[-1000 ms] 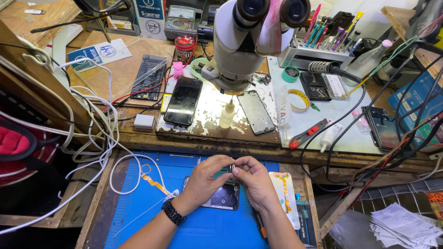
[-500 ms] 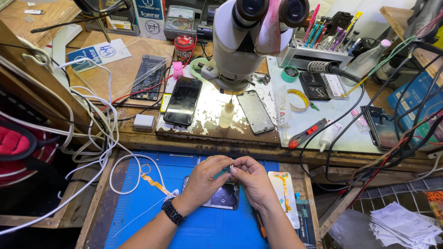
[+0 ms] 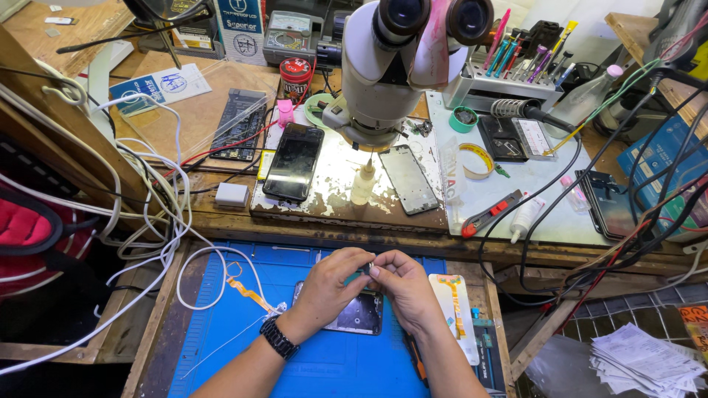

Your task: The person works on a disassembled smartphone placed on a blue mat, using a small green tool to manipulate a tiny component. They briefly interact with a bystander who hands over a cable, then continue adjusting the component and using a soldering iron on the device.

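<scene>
- Here, we pinch a small dark part [image 3: 366,267] between the fingertips of both hands, held just above the blue work mat [image 3: 243,346]; it is too small for us to tell what it is.
- Our left hand [image 3: 330,286] is curled shut, thumb and forefinger closed on the part, with a black wristwatch [image 3: 279,338] on the wrist.
- Our right hand [image 3: 402,284] meets it from the other side, its fingers likewise closed on the same part, the two hands touching at the tips.
- Under our hands lies an opened dark phone body [image 3: 352,315], flat on the mat and partly covered by our fingers.
- Left of it an orange flex ribbon [image 3: 247,291] lies on the mat; to the right rests a white phone panel with an orange strip [image 3: 453,313].
- White cables [image 3: 158,221] loop over the mat's left edge.
- Beyond the mat's far edge, on the worn wooden bench [image 3: 221,129], a black phone with a dark screen [image 3: 293,161] lies beside a small clear dropper bottle [image 3: 363,184] and a grey phone frame [image 3: 411,179].
- A white stereo microscope [image 3: 402,59] stands above these.
- Further right we see a roll of yellow tape [image 3: 476,160], a red-handled cutter [image 3: 490,214] and a rack of coloured tools [image 3: 520,63].
</scene>
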